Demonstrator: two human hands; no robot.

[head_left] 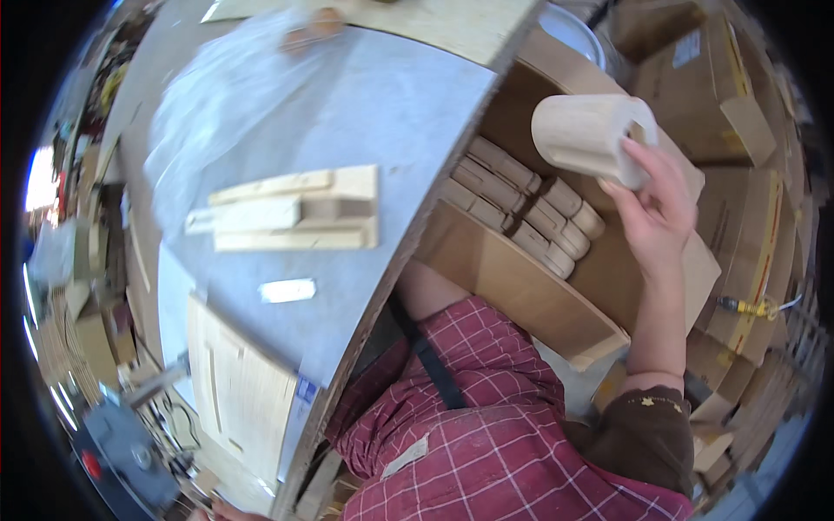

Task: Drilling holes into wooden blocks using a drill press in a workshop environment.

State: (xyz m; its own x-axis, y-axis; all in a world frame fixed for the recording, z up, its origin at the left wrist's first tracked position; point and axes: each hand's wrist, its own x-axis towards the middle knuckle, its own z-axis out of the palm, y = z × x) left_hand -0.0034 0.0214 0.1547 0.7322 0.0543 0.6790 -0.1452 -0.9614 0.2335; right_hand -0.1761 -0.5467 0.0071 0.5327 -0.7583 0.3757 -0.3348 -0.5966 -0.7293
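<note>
High at the right, my right hand (651, 195) grips a pale hollow wooden cylinder (578, 128) with a slot, above an open cardboard box (512, 269). Inside that box lie several rows of slotted wooden pieces (556, 208). On the grey work surface (400, 113) rest a stepped wooden block (330, 234) and a small light strip (287, 290). A little of my left hand (228, 512) shows at the bottom edge, left of centre, mostly out of frame; what it holds, if anything, I cannot make out.
Crumpled clear plastic (208, 113) covers part of the surface's far left, below a pale board (434, 26). A grooved board (234, 373) lies nearer me. Stacked cardboard boxes (730, 234) stand at the right, near a white bucket (565, 35). A grey machine (130, 460) sits lower left.
</note>
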